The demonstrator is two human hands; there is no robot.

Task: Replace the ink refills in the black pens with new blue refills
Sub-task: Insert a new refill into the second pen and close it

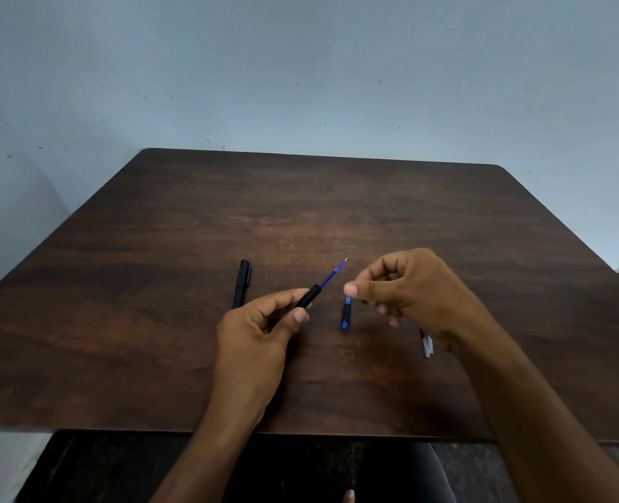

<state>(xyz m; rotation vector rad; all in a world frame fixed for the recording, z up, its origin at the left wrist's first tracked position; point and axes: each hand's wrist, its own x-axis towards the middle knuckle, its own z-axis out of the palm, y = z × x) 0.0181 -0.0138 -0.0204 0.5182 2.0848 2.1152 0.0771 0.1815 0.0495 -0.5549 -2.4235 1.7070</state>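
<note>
My left hand (260, 332) grips a black pen barrel (308, 296) above the table, tilted up to the right. A blue refill (333, 273) sticks out of its open end, its fine tip pointing away. My right hand (406, 288) hovers just right of the refill with fingers loosely curled and thumb near the forefinger; nothing shows between them. A short black and blue pen piece (346, 314) lies on the table between my hands. A second black pen (241, 283) lies capped to the left.
The dark wooden table (155, 230) stands against a pale blue wall. Thin pale refills (427, 345) lie partly hidden under my right wrist. The table's front edge runs just below my forearms.
</note>
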